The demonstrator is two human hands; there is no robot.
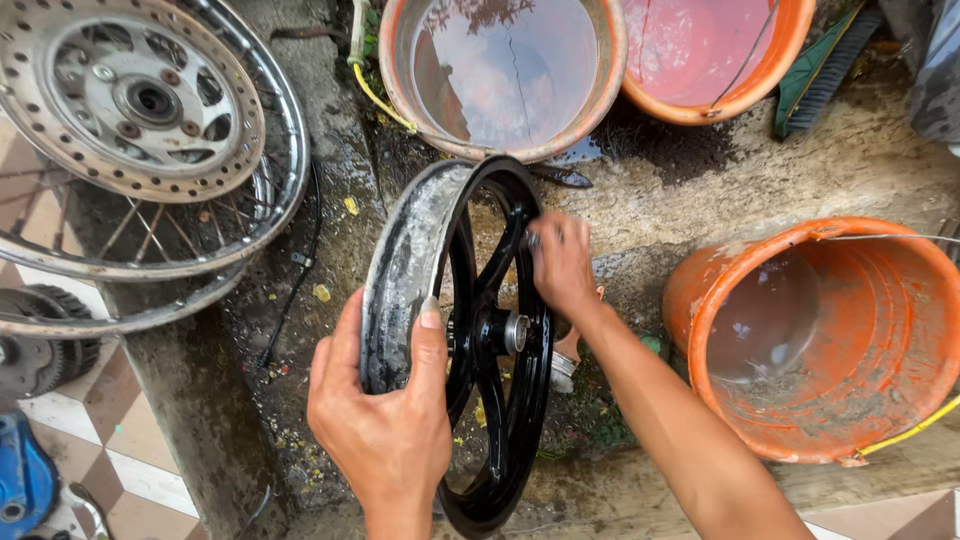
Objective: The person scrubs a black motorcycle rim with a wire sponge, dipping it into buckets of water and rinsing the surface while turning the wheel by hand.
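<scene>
While a black cast wheel [480, 340] stands upright on wet concrete [700, 180], a person steadies it with both hands, seen from the head camera. Left hand [385, 420] clamps the pale, soapy rim on the wheel's near left side, thumb over the edge and fingers [345, 340] wrapped behind. Right hand [562, 262] presses against the wheel's upper right rim, fingers curled shut around something small; what it is cannot be told. Beyond the wheel sits a tub [505, 70] of water, with an orange basin [710, 55] to the tub's right. Right of the wheel an orange bucket [830, 340] lies tipped on its side. Left of the wheel a spoked rim with a brake disc [130, 95] lies flat.

With rim and ground both wet, the wheel could likely slip from the left hand's hold and roll or topple toward the bucket; hard scrubbing by the right hand could push it over.
</scene>
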